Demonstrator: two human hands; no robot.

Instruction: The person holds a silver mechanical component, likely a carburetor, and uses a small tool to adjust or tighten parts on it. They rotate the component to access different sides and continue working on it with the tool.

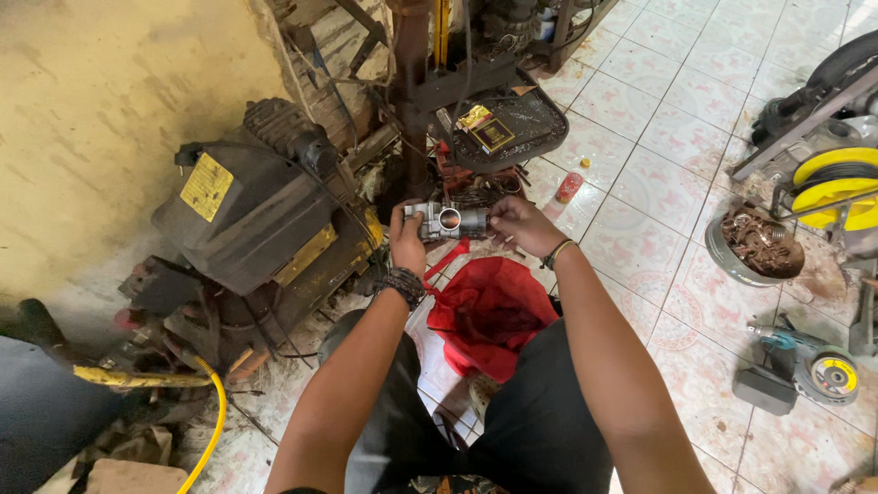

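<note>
A grey metal part with a round bore (447, 220) is held out in front of me, over the floor. My left hand (407, 241) grips its left end; a dark beaded bracelet sits on that wrist. My right hand (521, 225) holds its right end with the fingertips; a thin band is on that wrist. A red cloth bag (487, 309) lies on the tiled floor just below the part, between my knees.
A black compressor with a yellow label (245, 206) stands at the left against the wall, with a yellow hose (212, 423) below it. A dark tray (508, 128) sits behind the part. A bowl of rusty pieces (755, 245) and an angle grinder (814, 366) lie at right.
</note>
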